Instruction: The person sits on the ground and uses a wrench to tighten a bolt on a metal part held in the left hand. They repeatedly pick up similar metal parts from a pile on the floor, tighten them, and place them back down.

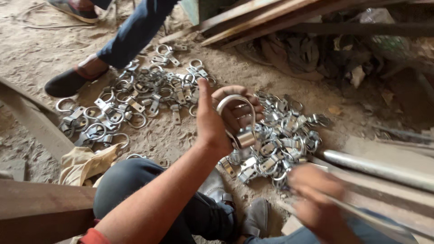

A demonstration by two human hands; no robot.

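Dirt and pale sawdust cover the floor [27, 54], packed hard and scuffed, with a loose cord trailing near the top left corner. Two heaps of bright metal parts lie on it: a left heap [131, 97] of rings riveted to flat tabs, spread out near another person's dark shoe [68, 81] and blue trouser leg [135, 27], and a right heap [280, 135] of similar pieces, denser and more tangled, just beyond the raised hand. Long wooden planks [253, 18] slant across the top, and under them sits a dark clutter of rags and scraps. A grey metal pipe [379, 169] lies along the right edge, and a crumpled tan cloth [83, 162] rests by the wearer's dark-trousered knee. A brown beam [40, 203] crosses the lower left corner. The left hand [217, 119] is lifted over the floor, its fingers [251, 110] curled around a metal ring clamp [239, 122], a curved loop with a short cylinder at its base, held upright above the gap between the heaps. The right hand [314, 199] is blurred low at the right, against a thin metal rod [375, 219]; whether its fingers are closed on the rod cannot be told.
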